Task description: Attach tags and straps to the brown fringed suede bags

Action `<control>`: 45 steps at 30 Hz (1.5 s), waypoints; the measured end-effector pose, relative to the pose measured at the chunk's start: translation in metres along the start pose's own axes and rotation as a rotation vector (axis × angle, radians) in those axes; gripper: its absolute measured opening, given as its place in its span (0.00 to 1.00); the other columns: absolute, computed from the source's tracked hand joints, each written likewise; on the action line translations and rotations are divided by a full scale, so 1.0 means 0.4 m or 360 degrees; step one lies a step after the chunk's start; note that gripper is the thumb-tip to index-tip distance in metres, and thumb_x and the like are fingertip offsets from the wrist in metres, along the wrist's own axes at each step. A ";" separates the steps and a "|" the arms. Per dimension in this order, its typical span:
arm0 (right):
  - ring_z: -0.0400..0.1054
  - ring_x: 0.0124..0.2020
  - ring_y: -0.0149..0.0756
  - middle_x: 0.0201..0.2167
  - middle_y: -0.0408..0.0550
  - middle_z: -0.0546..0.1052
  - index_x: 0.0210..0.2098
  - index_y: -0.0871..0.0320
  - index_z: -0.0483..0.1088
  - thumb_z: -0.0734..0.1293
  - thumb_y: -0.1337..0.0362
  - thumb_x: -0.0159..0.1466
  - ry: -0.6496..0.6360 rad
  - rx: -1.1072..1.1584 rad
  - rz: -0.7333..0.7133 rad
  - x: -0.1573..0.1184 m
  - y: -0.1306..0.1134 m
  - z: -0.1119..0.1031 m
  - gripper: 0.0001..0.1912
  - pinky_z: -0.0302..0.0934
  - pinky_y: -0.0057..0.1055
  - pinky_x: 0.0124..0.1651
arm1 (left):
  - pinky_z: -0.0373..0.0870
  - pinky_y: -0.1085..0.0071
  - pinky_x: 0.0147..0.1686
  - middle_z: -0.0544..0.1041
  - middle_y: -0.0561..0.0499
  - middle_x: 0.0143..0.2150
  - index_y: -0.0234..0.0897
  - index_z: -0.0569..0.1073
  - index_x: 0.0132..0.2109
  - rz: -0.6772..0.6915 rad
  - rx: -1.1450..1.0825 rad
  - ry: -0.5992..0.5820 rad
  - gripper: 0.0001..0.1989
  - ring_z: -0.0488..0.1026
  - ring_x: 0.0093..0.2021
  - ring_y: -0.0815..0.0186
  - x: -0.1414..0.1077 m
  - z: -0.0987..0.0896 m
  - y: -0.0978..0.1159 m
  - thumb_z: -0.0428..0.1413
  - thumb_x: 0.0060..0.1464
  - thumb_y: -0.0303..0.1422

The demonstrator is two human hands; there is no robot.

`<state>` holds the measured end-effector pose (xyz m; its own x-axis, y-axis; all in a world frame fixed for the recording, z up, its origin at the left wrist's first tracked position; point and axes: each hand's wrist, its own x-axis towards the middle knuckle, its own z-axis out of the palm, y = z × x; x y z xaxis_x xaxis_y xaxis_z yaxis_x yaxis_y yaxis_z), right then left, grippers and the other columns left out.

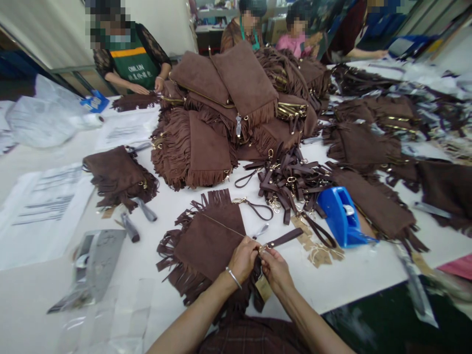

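My plaid garment (250, 339) nearest, then brown fringed pouch (210, 243), suede-look, flat, thin diagonal line across it, on white worktop (324, 290). Left hand (244, 255) pinching pouch's right corner; right hand (276, 270) pinching metal end of dark strap (285, 238), card tag (263, 288) hanging below. Right of pouch: strap pile (287, 182), blue tape dispenser (337, 216). Left: grey tape dispenser (103, 260). Behind: pouch heap (210, 147), blocking view beyond. Farther left: clear plastic bag (44, 118), contents unclear.

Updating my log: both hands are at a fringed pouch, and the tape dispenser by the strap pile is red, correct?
Not red: the head view shows that tape dispenser is blue. The left hand and right hand are at the fringed pouch.
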<state>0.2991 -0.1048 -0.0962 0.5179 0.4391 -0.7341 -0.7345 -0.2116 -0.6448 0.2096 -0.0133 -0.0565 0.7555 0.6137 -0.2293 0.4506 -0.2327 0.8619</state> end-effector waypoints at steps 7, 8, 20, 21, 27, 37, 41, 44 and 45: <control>0.59 0.17 0.25 0.20 0.37 0.71 0.36 0.57 0.64 0.77 0.57 0.40 -0.0016 -0.0043 0.0012 0.007 0.002 0.003 0.27 0.49 0.22 0.17 | 0.65 0.72 0.44 0.69 0.51 0.41 0.42 0.73 0.42 0.0013 0.0224 -0.0051 0.13 0.68 0.42 0.64 0.001 0.006 -0.014 0.48 0.55 0.24; 0.60 0.17 0.25 0.20 0.38 0.71 0.37 0.57 0.64 0.77 0.57 0.40 -0.0024 -0.0056 0.0008 0.005 0.001 0.004 0.28 0.49 0.22 0.17 | 0.65 0.72 0.44 0.69 0.51 0.41 0.42 0.73 0.42 0.0017 0.0237 -0.0055 0.13 0.68 0.42 0.65 0.003 0.005 -0.017 0.48 0.55 0.23; 0.51 0.13 0.23 0.19 0.32 0.68 0.47 0.53 0.54 0.76 0.53 0.41 0.0026 -0.0194 -0.0042 -0.010 -0.018 0.025 0.40 0.43 0.23 0.16 | 0.64 0.73 0.39 0.69 0.53 0.37 0.40 0.68 0.42 0.0044 0.0265 -0.0011 0.12 0.67 0.36 0.66 0.002 -0.006 -0.033 0.49 0.52 0.22; 0.50 0.13 0.23 0.20 0.32 0.68 0.47 0.53 0.54 0.76 0.52 0.41 0.0002 -0.0190 -0.0040 -0.013 -0.018 0.024 0.41 0.42 0.23 0.16 | 0.64 0.73 0.39 0.69 0.53 0.37 0.40 0.68 0.40 0.0040 0.0270 -0.0004 0.10 0.67 0.37 0.66 -0.001 -0.005 -0.033 0.49 0.53 0.22; 0.51 0.13 0.24 0.20 0.32 0.68 0.51 0.53 0.53 0.77 0.50 0.40 -0.0096 -0.0207 -0.0056 -0.022 -0.018 0.010 0.45 0.41 0.23 0.16 | 0.64 0.73 0.42 0.71 0.50 0.40 0.40 0.70 0.38 -0.0020 0.0346 -0.0011 0.09 0.69 0.40 0.65 -0.014 -0.004 -0.023 0.47 0.56 0.24; 0.56 0.13 0.24 0.27 0.40 0.76 0.51 0.56 0.56 0.75 0.51 0.44 -0.0148 -0.0317 -0.0181 -0.014 -0.005 -0.005 0.41 0.47 0.25 0.16 | 0.66 0.68 0.35 0.76 0.47 0.33 0.39 0.73 0.31 -0.0427 0.0634 -0.0043 0.05 0.74 0.34 0.59 0.024 0.007 0.012 0.52 0.52 0.29; 0.57 0.13 0.24 0.31 0.42 0.77 0.52 0.56 0.56 0.75 0.52 0.44 -0.0175 -0.0331 -0.0168 -0.011 -0.001 -0.010 0.40 0.49 0.25 0.16 | 0.66 0.66 0.34 0.77 0.43 0.35 0.37 0.73 0.34 -0.0537 0.0755 -0.0038 0.07 0.76 0.35 0.56 0.032 0.027 0.019 0.50 0.53 0.30; 0.59 0.13 0.25 0.34 0.45 0.78 0.51 0.56 0.57 0.74 0.52 0.45 -0.0199 -0.0353 -0.0148 -0.009 -0.004 -0.011 0.39 0.47 0.24 0.14 | 0.66 0.66 0.35 0.77 0.43 0.38 0.36 0.73 0.38 -0.0498 0.0800 -0.0020 0.09 0.76 0.37 0.56 0.027 0.034 0.022 0.48 0.54 0.28; 0.59 0.12 0.25 0.33 0.46 0.78 0.50 0.56 0.57 0.74 0.52 0.45 -0.0204 -0.0363 -0.0145 -0.008 -0.006 -0.010 0.38 0.46 0.24 0.13 | 0.66 0.66 0.35 0.77 0.43 0.38 0.36 0.72 0.39 -0.0474 0.0804 -0.0015 0.09 0.76 0.37 0.56 0.024 0.034 0.022 0.48 0.54 0.28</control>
<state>0.3010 -0.1091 -0.0930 0.5072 0.5691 -0.6473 -0.5623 -0.3507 -0.7489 0.2273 -0.0199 -0.0573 0.5645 0.7016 -0.4348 0.8134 -0.3831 0.4377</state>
